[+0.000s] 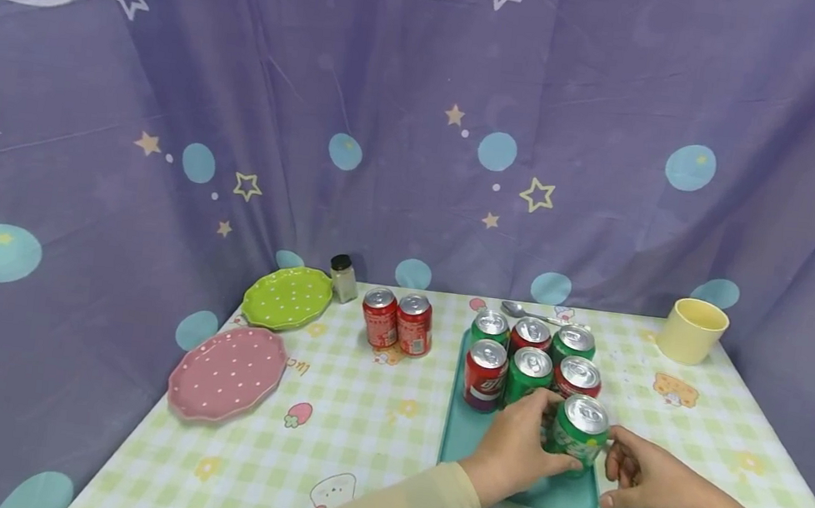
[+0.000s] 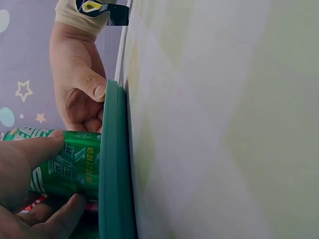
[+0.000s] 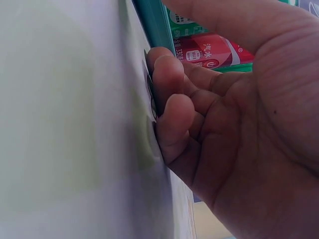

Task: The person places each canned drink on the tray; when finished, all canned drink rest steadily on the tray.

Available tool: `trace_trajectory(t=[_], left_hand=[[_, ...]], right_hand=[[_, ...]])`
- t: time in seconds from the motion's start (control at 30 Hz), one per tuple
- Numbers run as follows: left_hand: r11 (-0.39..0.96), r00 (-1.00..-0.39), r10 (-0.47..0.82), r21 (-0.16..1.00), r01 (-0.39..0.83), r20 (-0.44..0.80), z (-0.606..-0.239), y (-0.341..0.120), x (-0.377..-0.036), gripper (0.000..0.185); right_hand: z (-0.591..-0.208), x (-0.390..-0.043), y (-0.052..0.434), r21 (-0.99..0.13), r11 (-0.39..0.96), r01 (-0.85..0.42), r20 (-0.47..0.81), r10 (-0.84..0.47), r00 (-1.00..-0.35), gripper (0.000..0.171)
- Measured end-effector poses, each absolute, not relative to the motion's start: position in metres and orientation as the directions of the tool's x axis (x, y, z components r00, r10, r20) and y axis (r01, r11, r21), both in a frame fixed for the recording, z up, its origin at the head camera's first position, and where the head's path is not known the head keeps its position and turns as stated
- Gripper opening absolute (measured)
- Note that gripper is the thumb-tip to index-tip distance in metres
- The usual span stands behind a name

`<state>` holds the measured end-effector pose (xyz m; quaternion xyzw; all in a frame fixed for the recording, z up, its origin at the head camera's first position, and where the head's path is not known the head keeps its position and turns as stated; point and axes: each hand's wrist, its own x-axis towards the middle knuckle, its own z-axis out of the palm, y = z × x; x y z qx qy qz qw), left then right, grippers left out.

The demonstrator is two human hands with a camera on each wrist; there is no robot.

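A teal tray [image 1: 464,445] lies on the checked tablecloth and carries several red and green cans [image 1: 532,356] in rows. My left hand [image 1: 525,443] grips a green can [image 1: 581,435] standing upright at the tray's near right corner; its fingers [image 2: 30,159] wrap the can [image 2: 70,169] just above the tray rim [image 2: 114,164]. My right hand [image 1: 634,478] sits at the tray's right edge, fingers curled, with its thumb [image 2: 97,89] on the rim. The right wrist view shows those curled fingers [image 3: 172,104] against the cloth beside the tray edge [image 3: 154,25].
Two red cans [image 1: 397,322] stand on the cloth left of the tray. A green plate [image 1: 288,297] and a pink plate [image 1: 228,372] lie at the far left by a small shaker [image 1: 343,278]. A spoon [image 1: 525,311] lies behind the tray, a yellow cup [image 1: 693,330] at back right.
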<state>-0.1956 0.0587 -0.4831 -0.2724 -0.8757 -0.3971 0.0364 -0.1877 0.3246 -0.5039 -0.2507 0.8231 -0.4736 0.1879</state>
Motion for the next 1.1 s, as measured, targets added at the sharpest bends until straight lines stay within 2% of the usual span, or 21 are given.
trace_trajectory(t=[0.37, 0.63, 0.77, 0.87, 0.93, 1.0, 1.1], left_hand=[[0.577, -0.838, 0.446, 0.615, 0.538, 0.315, -0.485, 0.061, -0.195, 0.074], [0.587, -0.859, 0.467, 0.652, 0.48, 0.211, -0.469, 0.049, -0.191, 0.085], [0.532, -0.844, 0.504, 0.703, 0.471, 0.184, -0.44, 0.025, -0.195, 0.069], [0.401, -0.812, 0.536, 0.777, 0.485, 0.23, -0.42, -0.001, -0.203, 0.052], [0.304, -0.799, 0.518, 0.808, 0.505, 0.305, -0.409, -0.021, -0.213, 0.044], [0.232, -0.797, 0.448, 0.808, 0.541, 0.405, -0.402, -0.041, -0.225, 0.039], [0.173, -0.811, 0.261, 0.801, 0.573, 0.524, -0.394, -0.074, -0.247, 0.034]], right_hand=[[-0.504, -0.188, 0.325, -0.872, 0.43, -0.235, -0.071, -0.586, -0.807, 0.054], [-0.505, -0.189, 0.324, -0.873, 0.426, -0.238, -0.072, -0.594, -0.801, 0.053], [-0.505, -0.188, 0.324, -0.876, 0.421, -0.235, -0.068, -0.591, -0.804, 0.053], [-0.506, -0.188, 0.324, -0.876, 0.417, -0.24, -0.062, -0.591, -0.804, 0.054], [-0.507, -0.188, 0.324, -0.877, 0.416, -0.24, -0.06, -0.591, -0.804, 0.054], [-0.508, -0.188, 0.324, -0.878, 0.415, -0.238, -0.061, -0.59, -0.805, 0.055], [-0.508, -0.188, 0.324, -0.879, 0.416, -0.233, -0.064, -0.588, -0.807, 0.055]])
